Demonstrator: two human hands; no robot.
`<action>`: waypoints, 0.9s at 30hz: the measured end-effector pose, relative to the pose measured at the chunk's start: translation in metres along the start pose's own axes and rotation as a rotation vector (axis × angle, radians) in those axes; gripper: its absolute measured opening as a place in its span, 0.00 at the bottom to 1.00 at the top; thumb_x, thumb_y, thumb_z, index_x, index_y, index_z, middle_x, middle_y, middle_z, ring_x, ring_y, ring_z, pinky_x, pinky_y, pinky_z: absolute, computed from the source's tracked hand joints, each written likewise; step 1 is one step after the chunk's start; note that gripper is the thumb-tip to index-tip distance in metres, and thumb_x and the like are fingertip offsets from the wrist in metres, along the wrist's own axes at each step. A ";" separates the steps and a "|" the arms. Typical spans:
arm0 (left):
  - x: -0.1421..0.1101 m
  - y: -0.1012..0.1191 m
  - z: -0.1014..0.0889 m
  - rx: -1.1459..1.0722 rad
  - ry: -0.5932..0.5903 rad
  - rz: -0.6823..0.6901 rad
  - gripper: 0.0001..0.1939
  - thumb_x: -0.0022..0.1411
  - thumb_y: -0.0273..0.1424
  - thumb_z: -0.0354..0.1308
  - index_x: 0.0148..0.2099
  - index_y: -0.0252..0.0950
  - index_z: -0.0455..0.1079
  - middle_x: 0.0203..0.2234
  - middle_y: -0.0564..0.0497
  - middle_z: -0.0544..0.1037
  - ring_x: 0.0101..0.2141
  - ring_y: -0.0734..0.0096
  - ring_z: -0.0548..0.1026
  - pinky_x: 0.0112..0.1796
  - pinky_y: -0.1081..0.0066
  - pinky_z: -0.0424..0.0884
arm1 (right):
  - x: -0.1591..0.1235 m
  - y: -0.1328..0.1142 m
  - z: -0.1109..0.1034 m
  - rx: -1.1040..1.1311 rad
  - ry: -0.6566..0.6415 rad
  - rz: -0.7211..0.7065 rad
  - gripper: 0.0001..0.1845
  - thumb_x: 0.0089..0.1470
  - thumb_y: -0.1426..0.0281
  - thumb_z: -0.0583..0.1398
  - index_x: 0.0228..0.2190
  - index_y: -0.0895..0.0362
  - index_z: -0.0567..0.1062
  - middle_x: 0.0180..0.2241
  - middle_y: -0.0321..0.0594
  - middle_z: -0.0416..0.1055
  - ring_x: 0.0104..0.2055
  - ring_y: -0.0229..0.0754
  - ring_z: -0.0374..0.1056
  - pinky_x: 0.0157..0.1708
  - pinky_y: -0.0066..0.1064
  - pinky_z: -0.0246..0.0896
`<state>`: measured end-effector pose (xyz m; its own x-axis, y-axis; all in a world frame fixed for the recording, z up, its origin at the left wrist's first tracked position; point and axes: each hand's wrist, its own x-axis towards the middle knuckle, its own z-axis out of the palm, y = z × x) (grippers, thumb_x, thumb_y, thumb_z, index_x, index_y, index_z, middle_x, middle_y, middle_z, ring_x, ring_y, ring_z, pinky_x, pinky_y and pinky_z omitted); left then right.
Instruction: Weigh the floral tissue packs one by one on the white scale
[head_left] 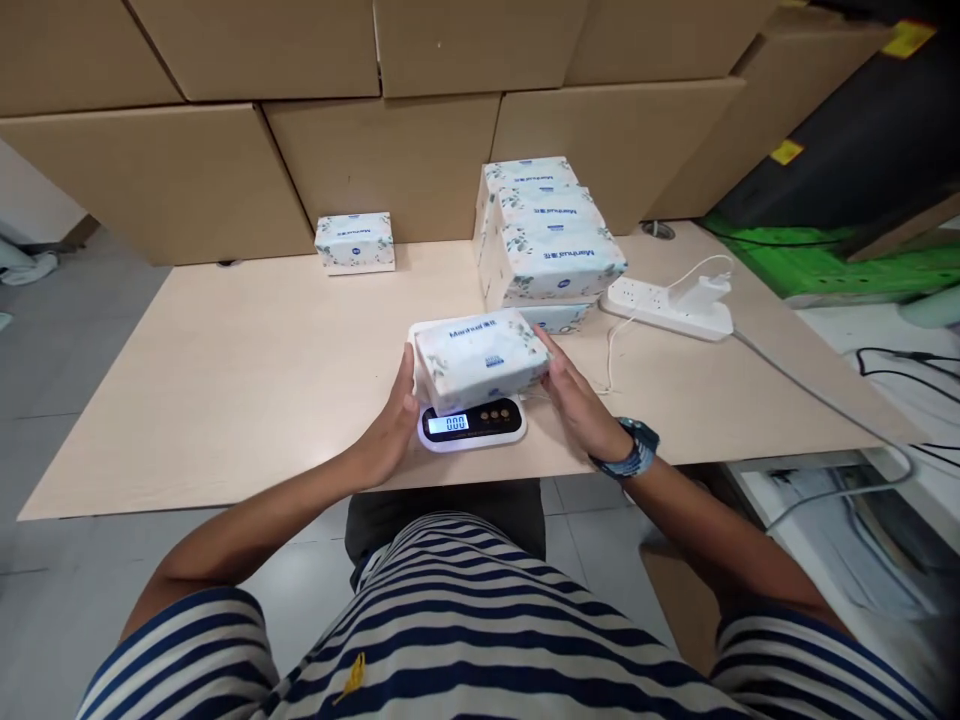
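A white tissue pack (480, 357) with a leaf print sits on a small kitchen scale (471, 424) near the table's front edge. The scale's lit display reads zeros. My left hand (390, 425) presses flat against the pack's left end, fingers stretched out. My right hand (579, 397), with a blue band at the wrist, lies against the pack's right end, fingers also straight. The pack is held between both palms.
A stack of several tissue packs (551, 245) stands just behind the scale. One single pack (355, 241) lies at the back left. A white power strip (670, 303) with a plugged charger lies right. Cardboard boxes (390, 170) wall the table's (225, 370) far side.
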<state>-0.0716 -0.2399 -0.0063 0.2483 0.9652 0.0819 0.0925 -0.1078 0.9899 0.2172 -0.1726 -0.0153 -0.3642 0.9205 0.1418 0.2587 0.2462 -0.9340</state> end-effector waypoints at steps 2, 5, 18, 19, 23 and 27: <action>0.023 0.010 0.005 -0.014 -0.012 0.082 0.46 0.75 0.63 0.42 0.84 0.57 0.29 0.84 0.63 0.31 0.83 0.51 0.29 0.81 0.48 0.30 | 0.014 -0.008 0.001 0.084 -0.070 0.070 0.54 0.63 0.31 0.52 0.79 0.38 0.46 0.79 0.38 0.56 0.82 0.57 0.53 0.79 0.62 0.53; 0.051 0.016 0.004 -0.113 0.026 0.112 0.48 0.72 0.67 0.41 0.84 0.57 0.32 0.84 0.58 0.42 0.83 0.49 0.35 0.82 0.49 0.39 | 0.033 -0.015 0.004 0.042 -0.118 0.089 0.68 0.53 0.29 0.64 0.80 0.42 0.43 0.82 0.45 0.49 0.83 0.64 0.48 0.80 0.67 0.47; 0.029 -0.011 0.011 -0.271 0.003 0.001 0.46 0.72 0.68 0.39 0.83 0.62 0.30 0.84 0.61 0.39 0.83 0.52 0.32 0.81 0.43 0.42 | 0.043 0.021 0.011 -0.124 0.188 -0.116 0.50 0.59 0.28 0.54 0.69 0.46 0.72 0.70 0.52 0.70 0.72 0.68 0.67 0.71 0.67 0.66; 0.030 -0.009 0.011 -0.266 0.006 -0.007 0.47 0.72 0.68 0.40 0.83 0.62 0.31 0.84 0.61 0.40 0.83 0.51 0.33 0.81 0.43 0.42 | 0.042 0.019 0.010 -0.127 0.193 -0.120 0.50 0.59 0.28 0.55 0.69 0.45 0.72 0.70 0.51 0.71 0.72 0.68 0.67 0.72 0.66 0.66; 0.033 -0.004 0.010 -0.255 0.004 -0.013 0.46 0.71 0.68 0.41 0.83 0.63 0.35 0.83 0.62 0.44 0.83 0.52 0.33 0.81 0.47 0.42 | 0.040 0.015 0.004 -0.150 0.233 -0.165 0.46 0.62 0.30 0.54 0.66 0.46 0.76 0.66 0.50 0.75 0.68 0.65 0.71 0.71 0.63 0.68; 0.034 -0.001 0.009 -0.230 0.019 0.014 0.43 0.73 0.67 0.39 0.83 0.61 0.43 0.83 0.62 0.46 0.83 0.53 0.35 0.82 0.50 0.37 | 0.040 0.013 -0.001 -0.174 0.245 -0.179 0.45 0.63 0.30 0.51 0.64 0.45 0.79 0.64 0.47 0.78 0.67 0.64 0.73 0.69 0.62 0.70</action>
<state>-0.0548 -0.2092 -0.0055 0.2300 0.9685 0.0954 -0.1338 -0.0656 0.9888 0.2068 -0.1326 -0.0219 -0.1975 0.8983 0.3924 0.3661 0.4389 -0.8205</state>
